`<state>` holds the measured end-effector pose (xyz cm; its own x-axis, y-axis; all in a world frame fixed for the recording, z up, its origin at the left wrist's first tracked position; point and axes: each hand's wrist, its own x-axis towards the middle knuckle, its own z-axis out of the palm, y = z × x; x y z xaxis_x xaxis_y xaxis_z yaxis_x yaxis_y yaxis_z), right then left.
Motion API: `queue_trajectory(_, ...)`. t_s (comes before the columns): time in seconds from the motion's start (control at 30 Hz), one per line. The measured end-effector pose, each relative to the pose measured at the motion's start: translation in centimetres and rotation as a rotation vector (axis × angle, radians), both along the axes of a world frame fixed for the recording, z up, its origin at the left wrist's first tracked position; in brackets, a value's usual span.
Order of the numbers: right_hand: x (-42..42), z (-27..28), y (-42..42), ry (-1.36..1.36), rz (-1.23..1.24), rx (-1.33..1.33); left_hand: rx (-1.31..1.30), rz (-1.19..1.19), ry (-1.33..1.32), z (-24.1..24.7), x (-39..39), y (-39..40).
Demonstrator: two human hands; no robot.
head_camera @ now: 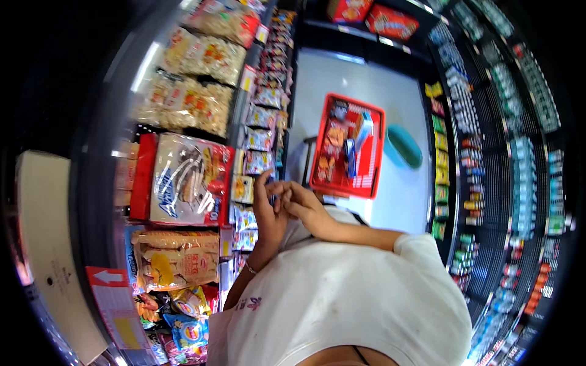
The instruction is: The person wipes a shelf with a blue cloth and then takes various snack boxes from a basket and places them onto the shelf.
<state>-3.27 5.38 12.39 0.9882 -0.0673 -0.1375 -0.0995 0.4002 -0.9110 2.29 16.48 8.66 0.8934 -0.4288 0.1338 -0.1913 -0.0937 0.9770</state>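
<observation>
My left hand [269, 218] is raised before my chest, one finger pointing up and the others bent. From the other side my right hand [307, 208] meets it, with its curled fingers against the left hand's fingers. I see no object in either hand, though the space where they touch is partly hidden. Past them, lower down, is a red plastic shopping basket [381, 151]. Inside lie a blue box [350, 158], a light blue and white carton [364, 128] and several snack packs [335, 136]. Small snack packets [258, 162] line the shelf beside my left hand.
Left shelves hold a large red-and-white bag [187, 180], an orange bread pack [178, 261] and chip bags [190, 331]. A teal tub [404, 146] sits on the floor beside the basket. Bottled drinks [523, 187] fill the right shelves. Red boxes [393, 22] stand at the far end.
</observation>
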Motion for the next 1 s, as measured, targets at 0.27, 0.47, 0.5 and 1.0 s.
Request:
queue_trajectory(0.27, 0.3, -1.7, -1.2, 0.035, 0.068, 0.178, -0.038, -0.039, 0.197, 1.0, -0.2, -0.7)
queue_trajectory(0.47, 1.2, -3.1, -4.6, 0.074, 0.056, 0.201, -0.013, 0.006, 0.254, -1.2, 0.3, -4.2)
queue_trajectory(0.5, 1.2, -3.2, -5.6, 0.088, 0.049, 0.184, -0.054, -0.001, 0.3, -2.0, 0.3, -4.9)
queue_trajectory(1.0, 0.0, -15.2, -23.7, 0.221, -0.135, 0.254, -0.026, -0.115, 1.088, -11.6, 1.6, -24.1)
